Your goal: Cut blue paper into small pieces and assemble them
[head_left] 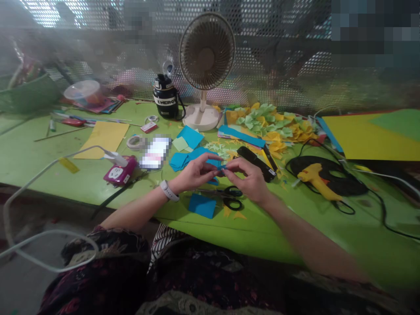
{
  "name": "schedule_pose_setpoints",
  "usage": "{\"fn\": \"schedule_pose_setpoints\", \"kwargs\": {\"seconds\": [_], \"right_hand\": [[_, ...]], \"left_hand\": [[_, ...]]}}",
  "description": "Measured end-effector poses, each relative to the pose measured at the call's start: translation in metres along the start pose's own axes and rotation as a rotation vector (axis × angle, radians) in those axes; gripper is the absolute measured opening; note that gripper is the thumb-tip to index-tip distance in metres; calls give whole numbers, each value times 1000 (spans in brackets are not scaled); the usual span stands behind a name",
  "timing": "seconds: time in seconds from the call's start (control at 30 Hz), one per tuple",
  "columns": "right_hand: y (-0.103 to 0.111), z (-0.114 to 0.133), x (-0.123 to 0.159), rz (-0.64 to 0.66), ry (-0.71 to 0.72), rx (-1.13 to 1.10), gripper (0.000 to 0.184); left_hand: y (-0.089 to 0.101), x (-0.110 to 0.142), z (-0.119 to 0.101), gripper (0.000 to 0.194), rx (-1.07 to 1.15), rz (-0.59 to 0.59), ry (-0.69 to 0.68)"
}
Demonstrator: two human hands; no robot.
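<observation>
My left hand (pixel 197 173) and my right hand (pixel 249 177) meet above the green table (pixel 39 157), fingertips pinched on a small blue paper piece (pixel 222 166) held between them. A white watch sits on my left wrist. Below the hands lie black scissors (pixel 231 197) and a blue paper square (pixel 201 205). More blue paper squares (pixel 183 159) are stacked just behind my left hand.
A yellow glue gun (pixel 316 178) with black cable lies at the right. A desk fan (pixel 205 65) and a black jug (pixel 166 98) stand at the back. Folded green and yellow paper pieces (pixel 269 122), yellow sheets (pixel 103 138), a tape roll (pixel 134 142) and a pink power strip (pixel 120 173) surround the hands.
</observation>
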State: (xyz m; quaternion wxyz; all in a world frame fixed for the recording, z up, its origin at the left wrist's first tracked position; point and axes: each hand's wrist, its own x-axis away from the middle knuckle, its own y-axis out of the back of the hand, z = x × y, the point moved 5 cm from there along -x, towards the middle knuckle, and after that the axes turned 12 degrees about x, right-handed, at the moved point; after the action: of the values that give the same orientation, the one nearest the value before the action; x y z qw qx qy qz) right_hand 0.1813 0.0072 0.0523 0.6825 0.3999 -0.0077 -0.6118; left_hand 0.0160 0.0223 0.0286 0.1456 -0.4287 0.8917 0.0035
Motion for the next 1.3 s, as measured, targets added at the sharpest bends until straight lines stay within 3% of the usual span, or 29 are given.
{"fn": "schedule_pose_setpoints", "kwargs": {"seconds": [0.17, 0.37, 0.63, 0.73, 1.0, 1.3], "right_hand": [[3, -7, 0, 7, -205, -57, 29], [-3, -2, 0, 190, -154, 43, 34], [-6, 2, 2, 155, -82, 27, 35], [-6, 3, 2, 147, -100, 27, 37], [-8, 3, 3, 125, -95, -7, 35], [-9, 3, 4, 201, -102, 117, 36]], "left_hand": [[-1, 0, 0, 40, 19, -8, 23], [-4, 0, 4, 42, 150, 12, 117], [-3, -1, 8, 40, 261, -65, 333], [-7, -1, 9, 35, 213, -18, 390], [-11, -2, 10, 42, 161, 28, 324], [-7, -3, 11, 42, 74, -33, 214]]}}
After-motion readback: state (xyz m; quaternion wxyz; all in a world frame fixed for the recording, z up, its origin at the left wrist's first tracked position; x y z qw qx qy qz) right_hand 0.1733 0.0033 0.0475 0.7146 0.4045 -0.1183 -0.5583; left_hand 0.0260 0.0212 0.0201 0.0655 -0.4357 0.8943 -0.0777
